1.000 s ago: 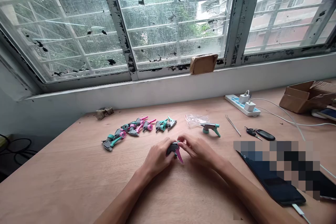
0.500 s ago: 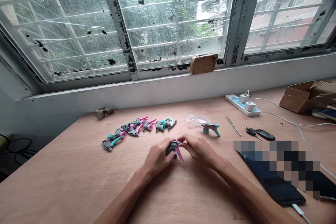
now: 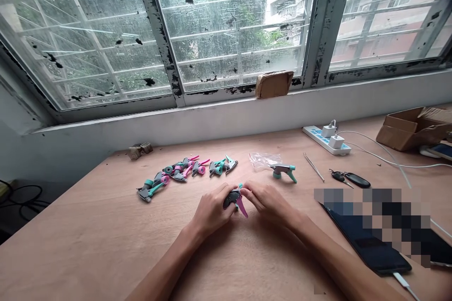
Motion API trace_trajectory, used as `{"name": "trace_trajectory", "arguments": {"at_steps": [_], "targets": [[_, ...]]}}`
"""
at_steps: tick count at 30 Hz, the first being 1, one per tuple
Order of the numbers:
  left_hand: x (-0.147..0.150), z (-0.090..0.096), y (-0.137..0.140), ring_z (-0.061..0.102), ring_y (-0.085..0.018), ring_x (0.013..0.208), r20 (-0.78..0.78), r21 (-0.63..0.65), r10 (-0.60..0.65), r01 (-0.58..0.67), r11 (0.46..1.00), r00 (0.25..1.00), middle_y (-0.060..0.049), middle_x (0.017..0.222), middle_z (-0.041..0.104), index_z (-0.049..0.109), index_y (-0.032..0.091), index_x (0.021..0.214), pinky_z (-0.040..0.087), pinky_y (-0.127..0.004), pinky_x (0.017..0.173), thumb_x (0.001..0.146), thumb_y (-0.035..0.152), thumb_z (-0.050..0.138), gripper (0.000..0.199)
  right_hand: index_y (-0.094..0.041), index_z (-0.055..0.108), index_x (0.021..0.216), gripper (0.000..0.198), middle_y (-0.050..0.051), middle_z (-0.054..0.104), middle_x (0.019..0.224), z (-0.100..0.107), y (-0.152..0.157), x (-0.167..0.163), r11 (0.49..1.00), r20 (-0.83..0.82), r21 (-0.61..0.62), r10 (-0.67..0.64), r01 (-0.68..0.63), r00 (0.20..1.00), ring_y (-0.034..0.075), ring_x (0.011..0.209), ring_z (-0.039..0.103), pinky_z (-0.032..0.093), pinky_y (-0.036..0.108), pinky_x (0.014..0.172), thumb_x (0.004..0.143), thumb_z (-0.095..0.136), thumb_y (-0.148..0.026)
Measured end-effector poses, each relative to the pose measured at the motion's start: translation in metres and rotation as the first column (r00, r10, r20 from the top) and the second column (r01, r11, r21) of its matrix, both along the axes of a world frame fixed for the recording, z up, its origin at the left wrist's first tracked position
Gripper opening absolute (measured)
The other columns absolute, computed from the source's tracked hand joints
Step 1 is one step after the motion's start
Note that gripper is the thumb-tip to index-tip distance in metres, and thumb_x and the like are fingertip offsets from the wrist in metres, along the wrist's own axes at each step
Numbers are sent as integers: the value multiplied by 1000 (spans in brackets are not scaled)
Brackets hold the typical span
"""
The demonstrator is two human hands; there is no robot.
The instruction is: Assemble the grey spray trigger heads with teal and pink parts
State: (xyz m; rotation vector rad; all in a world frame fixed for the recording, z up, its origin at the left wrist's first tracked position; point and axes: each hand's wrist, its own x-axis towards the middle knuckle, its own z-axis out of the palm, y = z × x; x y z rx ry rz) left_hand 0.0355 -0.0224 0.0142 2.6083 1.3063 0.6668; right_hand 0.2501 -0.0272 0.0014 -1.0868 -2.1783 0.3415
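Both hands still pinch the sprayer head — barely shifted.

Spray trigger head: small, dark grey body with a pink trigger lever and a bit of teal showing at the top. Held just above the tabletop, pinched from both sides, partly hidden by the fingers. The pink lever juts down and to the right, its tip close to the wood. Position: centre of tabletop, near edge side.

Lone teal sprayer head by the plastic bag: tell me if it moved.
No. The teal sprayer head lies beside the plastic bag, as before.
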Motion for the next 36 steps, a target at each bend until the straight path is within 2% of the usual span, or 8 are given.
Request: {"name": "trace_trajectory", "arguments": {"at_steps": [3,5,11,18,22,27,36], "targets": [[-1,2,0,72,-25,98,6,-5,2,-2,1000,1000,-5,118,75,63,24,131,53,-32,79,85,15,60,47,-21,58,122,21,7,74,102,1,-1,0,997,-86,39,62,-59,994,20,82,70,48,29,69,108,45,-30],[-1,3,0,71,-25,100,51,-18,-11,12,1000,999,-6,117,75,64,23,127,53,-32,81,84,13,60,45,-21,58,126,23,9,74,109,1,-1,0,993,-102,69,100,-93,990,21,86,71,50,29,70,107,47,-26],[-1,4,1,70,-25,103,128,-57,-46,54,997,991,-7,116,75,65,22,124,52,-33,87,80,11,58,45,-22,63,118,18,8,75,108,-2,1,2,989,-148,91,130,-117,980,22,89,71,53,31,73,105,51,-21],[-1,7,-2,70,-22,91,210,-111,-98,124,986,973,-3,106,78,69,22,120,51,-30,80,77,10,58,46,-24,69,114,22,7,75,103,-2,2,6,968,-114,219,150,-122,982,19,87,71,54,29,74,107,48,-23],[-1,8,-3,70,-22,94,219,-126,-120,150,981,968,-3,109,78,69,22,123,50,-30,81,76,8,57,49,-24,69,115,25,7,74,105,0,1,8,967,-48,218,143,-129,989,18,87,71,51,27,73,108,45,-23],[-3,10,-3,71,-22,94,186,-126,-144,169,978,972,-3,111,78,69,23,122,50,-30,81,77,10,58,48,-22,68,111,23,6,72,97,0,0,8,973,12,201,112,-112,994,20,79,68,47,28,66,108,46,-27],[-4,7,-2,70,-22,94,177,-136,-141,167,977,974,-4,111,77,67,21,124,50,-30,81,79,11,58,47,-23,66,112,21,6,73,97,-1,2,8,982,1,150,118,-117,993,20,80,69,45,28,66,108,46,-28]]}}
